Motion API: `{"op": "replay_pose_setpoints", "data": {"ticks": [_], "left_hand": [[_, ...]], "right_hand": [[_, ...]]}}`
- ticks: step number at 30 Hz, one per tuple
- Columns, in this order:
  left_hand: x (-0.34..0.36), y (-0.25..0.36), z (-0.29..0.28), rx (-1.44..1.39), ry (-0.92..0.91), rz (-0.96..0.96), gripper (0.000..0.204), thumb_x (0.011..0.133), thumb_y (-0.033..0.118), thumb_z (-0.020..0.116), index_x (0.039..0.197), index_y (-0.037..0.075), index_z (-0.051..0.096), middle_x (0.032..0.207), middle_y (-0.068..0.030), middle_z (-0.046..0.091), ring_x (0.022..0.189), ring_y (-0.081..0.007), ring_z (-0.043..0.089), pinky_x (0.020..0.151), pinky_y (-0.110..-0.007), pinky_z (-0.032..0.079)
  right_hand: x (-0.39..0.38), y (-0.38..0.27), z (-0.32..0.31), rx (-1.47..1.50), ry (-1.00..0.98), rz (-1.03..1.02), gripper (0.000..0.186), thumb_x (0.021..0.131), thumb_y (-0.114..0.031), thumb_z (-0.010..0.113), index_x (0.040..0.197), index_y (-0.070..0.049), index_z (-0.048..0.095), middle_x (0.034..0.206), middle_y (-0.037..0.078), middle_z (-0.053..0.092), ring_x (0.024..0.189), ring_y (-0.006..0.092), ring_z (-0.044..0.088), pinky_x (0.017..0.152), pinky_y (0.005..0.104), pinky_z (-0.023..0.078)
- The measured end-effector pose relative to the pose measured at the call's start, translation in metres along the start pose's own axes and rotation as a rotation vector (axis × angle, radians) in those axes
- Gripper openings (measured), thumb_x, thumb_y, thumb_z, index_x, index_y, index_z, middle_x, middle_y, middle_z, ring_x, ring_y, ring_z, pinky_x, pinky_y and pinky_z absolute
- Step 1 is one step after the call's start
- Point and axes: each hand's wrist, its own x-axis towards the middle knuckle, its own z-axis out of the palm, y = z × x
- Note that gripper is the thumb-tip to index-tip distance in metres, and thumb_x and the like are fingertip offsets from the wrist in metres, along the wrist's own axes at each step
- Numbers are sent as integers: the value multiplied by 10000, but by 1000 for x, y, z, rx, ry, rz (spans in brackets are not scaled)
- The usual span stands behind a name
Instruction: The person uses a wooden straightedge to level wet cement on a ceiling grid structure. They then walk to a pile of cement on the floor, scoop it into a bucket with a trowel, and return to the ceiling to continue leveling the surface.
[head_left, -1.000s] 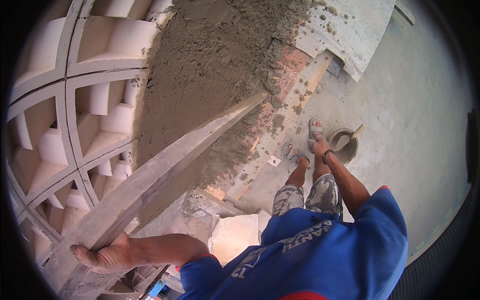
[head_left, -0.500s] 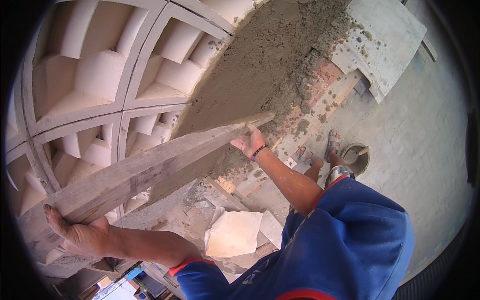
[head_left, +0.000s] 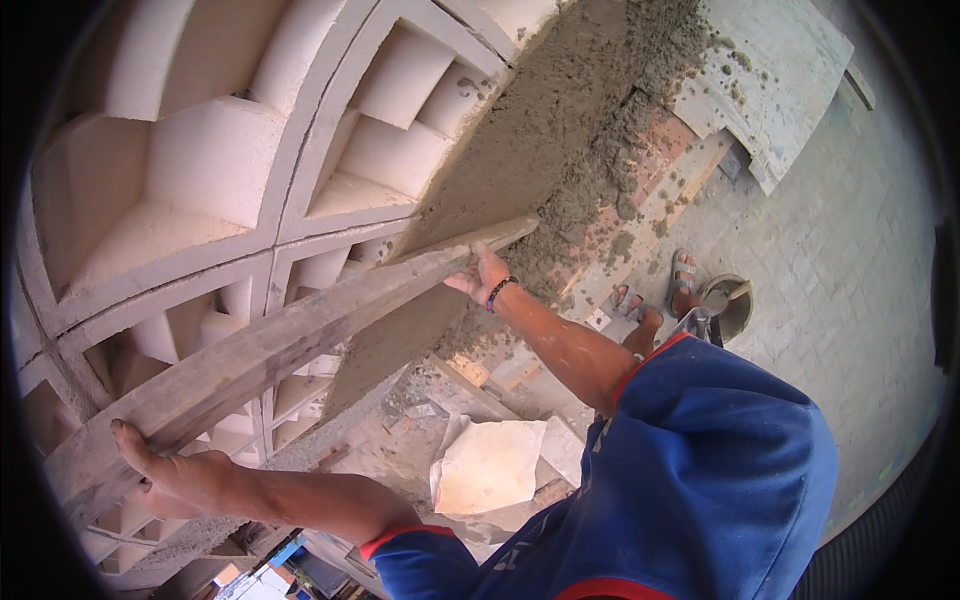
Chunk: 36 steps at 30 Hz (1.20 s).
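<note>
A long wooden plank (head_left: 300,335) runs slantwise from the lower left to its far end on the wet grey mortar (head_left: 520,150). My left hand (head_left: 180,478) is closed around its near end, thumb on the upper face. Further along, my right hand (head_left: 482,276), with a dark bracelet at the wrist, grips the lower edge close to the far end. Part of each hand's fingers is hidden behind the wood. The plank lies across the mortar band and in front of pale openwork wall blocks (head_left: 285,215).
Mortar clumps lie along the wall's foot by a mortar-spattered board (head_left: 770,75). A bucket (head_left: 735,310) with a handle sticking out stands beside my sandalled feet (head_left: 682,272). Below the plank lies a pale torn sheet (head_left: 490,465) among boards and rubble.
The view has shifted, so wall and ground sit further right. Against the wall, the plank and both hands have slid slightly left and up. Both hands keep their hold.
</note>
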Motion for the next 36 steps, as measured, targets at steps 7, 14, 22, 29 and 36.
{"op": "replay_pose_setpoints", "data": {"ticks": [7, 14, 22, 29, 36], "left_hand": [[-8, 0, 18, 42, 66, 150, 545, 819, 185, 702, 1118, -200, 457, 1048, -269, 609, 865, -264, 649, 773, -343, 589], [-14, -5, 35, -19, 171, 177, 509, 841, 162, 646, 1073, -229, 418, 1025, -306, 575, 875, -306, 639, 710, -379, 601], [-13, 6, 42, 63, 294, 78, 547, 818, 191, 654, 1005, -257, 403, 986, -321, 569, 765, -313, 644, 585, -396, 615], [-23, 14, 45, 68, 234, 114, 533, 830, 191, 650, 1002, -251, 407, 994, -322, 566, 763, -304, 643, 613, -380, 614], [-35, 22, 52, 111, 195, 154, 531, 826, 195, 676, 1047, -215, 420, 998, -291, 578, 788, -305, 641, 602, -382, 610]], "right_hand": [[12, 2, 0, -41, 79, 17, 724, 982, -392, 408, 1407, 126, 133, 1396, 372, 269, 1199, 427, 486, 899, 506, 530], [17, -5, 3, -67, 11, 61, 639, 989, -370, 408, 1366, 116, 236, 1362, 338, 343, 1167, 399, 519, 923, 488, 517], [16, -23, -2, -12, -163, 70, 651, 998, -325, 409, 1463, -13, 76, 1502, 304, 51, 1310, 476, 336, 1011, 571, 414], [24, -29, -10, -37, -98, 35, 665, 999, -346, 407, 1451, 8, 72, 1489, 322, 84, 1305, 468, 346, 994, 574, 431], [22, -44, -7, -3, -73, 53, 648, 1002, -334, 404, 1457, -2, 84, 1505, 293, 86, 1287, 470, 379, 979, 575, 439]]}}
